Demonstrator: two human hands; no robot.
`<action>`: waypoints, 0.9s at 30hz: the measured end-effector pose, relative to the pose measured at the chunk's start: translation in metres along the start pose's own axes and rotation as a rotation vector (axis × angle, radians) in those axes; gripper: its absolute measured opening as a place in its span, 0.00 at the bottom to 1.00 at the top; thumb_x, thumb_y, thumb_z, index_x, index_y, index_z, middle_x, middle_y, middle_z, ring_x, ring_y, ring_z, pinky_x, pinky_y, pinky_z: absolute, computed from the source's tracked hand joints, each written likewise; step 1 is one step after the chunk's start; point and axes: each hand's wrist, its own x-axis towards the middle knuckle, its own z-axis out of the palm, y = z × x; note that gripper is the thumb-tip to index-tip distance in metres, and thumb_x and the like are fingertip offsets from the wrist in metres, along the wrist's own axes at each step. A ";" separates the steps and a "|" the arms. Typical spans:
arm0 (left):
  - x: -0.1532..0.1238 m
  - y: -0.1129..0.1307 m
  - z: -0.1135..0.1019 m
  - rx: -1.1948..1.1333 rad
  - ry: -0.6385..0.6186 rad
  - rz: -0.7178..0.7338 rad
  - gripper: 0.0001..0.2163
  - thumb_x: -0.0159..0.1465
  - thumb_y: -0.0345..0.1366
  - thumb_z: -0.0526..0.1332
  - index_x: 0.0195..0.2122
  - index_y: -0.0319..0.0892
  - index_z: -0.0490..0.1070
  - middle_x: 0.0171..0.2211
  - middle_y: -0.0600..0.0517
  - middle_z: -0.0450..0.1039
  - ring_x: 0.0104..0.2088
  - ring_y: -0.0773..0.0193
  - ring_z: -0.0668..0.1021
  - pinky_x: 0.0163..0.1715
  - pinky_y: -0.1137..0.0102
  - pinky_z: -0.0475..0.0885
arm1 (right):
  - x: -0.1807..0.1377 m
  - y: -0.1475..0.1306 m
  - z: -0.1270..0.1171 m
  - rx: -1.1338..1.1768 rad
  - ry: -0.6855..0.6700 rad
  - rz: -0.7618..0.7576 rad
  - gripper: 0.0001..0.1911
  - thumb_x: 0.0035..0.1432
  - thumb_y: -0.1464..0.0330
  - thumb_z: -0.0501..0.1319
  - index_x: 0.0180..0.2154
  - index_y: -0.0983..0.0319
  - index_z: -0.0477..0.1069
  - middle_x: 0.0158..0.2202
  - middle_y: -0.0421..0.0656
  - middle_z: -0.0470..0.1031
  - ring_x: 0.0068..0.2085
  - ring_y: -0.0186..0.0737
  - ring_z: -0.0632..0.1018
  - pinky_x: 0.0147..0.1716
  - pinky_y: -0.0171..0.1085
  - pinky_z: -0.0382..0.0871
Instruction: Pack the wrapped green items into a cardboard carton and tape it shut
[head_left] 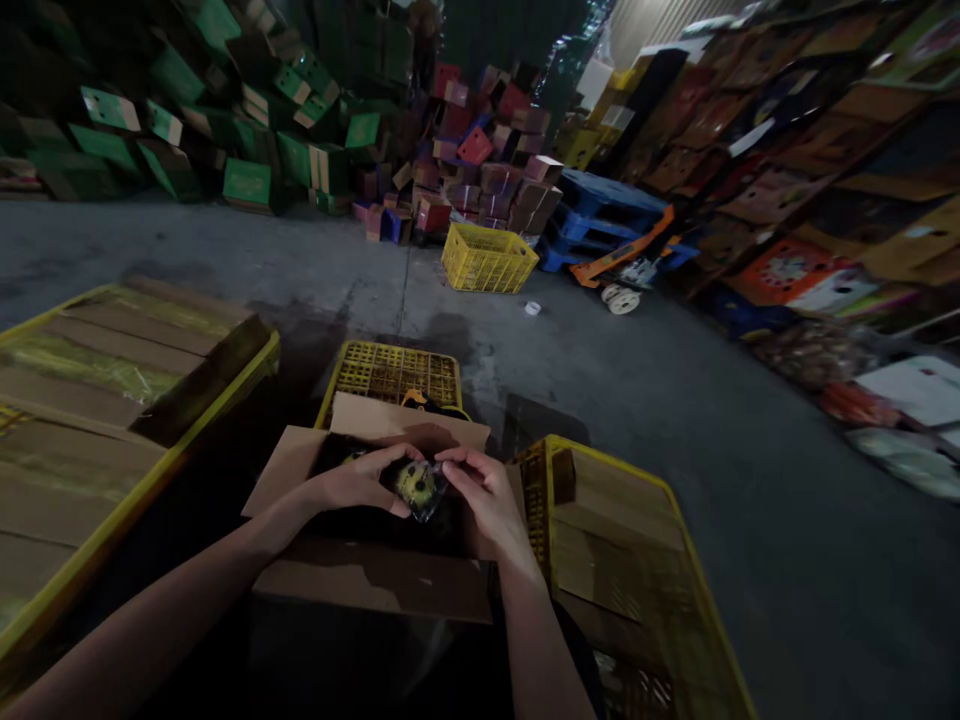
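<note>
Over an open cardboard box point(375, 582), I hold a small clear plastic packet point(420, 488) with something yellowish-green and dark-spotted inside; its exact kind I cannot make out. My left hand point(358, 484) grips the packet's left side between thumb and fingers. From the other side, my right hand point(484, 492) pinches its upper right edge. The box's flaps are folded outward, and its inside is mostly dark. Part of another yellowish thing shows behind my left fingers.
A yellow crate point(356, 368) stands just beyond the box. Yellow-rimmed crates with cardboard flank me at left point(217, 408) and right point(611, 455). Farther off are another yellow crate point(487, 262), blue pallets point(592, 205), an orange pallet jack point(626, 248) and piled green boxes point(247, 183).
</note>
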 end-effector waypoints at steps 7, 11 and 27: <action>0.002 -0.002 -0.001 -0.025 0.038 0.000 0.27 0.55 0.37 0.75 0.56 0.46 0.71 0.50 0.48 0.73 0.49 0.54 0.76 0.46 0.66 0.72 | -0.004 -0.011 -0.006 -0.112 -0.080 -0.109 0.12 0.63 0.64 0.62 0.47 0.54 0.80 0.48 0.43 0.80 0.50 0.46 0.79 0.51 0.44 0.73; 0.002 -0.007 0.001 -0.132 0.121 -0.050 0.26 0.62 0.42 0.70 0.60 0.46 0.70 0.58 0.41 0.68 0.52 0.48 0.75 0.36 0.66 0.76 | -0.008 -0.025 -0.005 -0.167 -0.217 -0.209 0.20 0.62 0.66 0.64 0.56 0.48 0.76 0.65 0.41 0.69 0.67 0.48 0.66 0.64 0.49 0.63; 0.004 -0.009 0.001 -0.314 0.185 0.014 0.20 0.62 0.38 0.70 0.55 0.45 0.72 0.53 0.44 0.72 0.48 0.54 0.78 0.42 0.62 0.78 | -0.003 -0.009 -0.010 -0.034 0.010 -0.072 0.11 0.59 0.59 0.68 0.40 0.57 0.82 0.45 0.44 0.82 0.49 0.47 0.80 0.52 0.43 0.72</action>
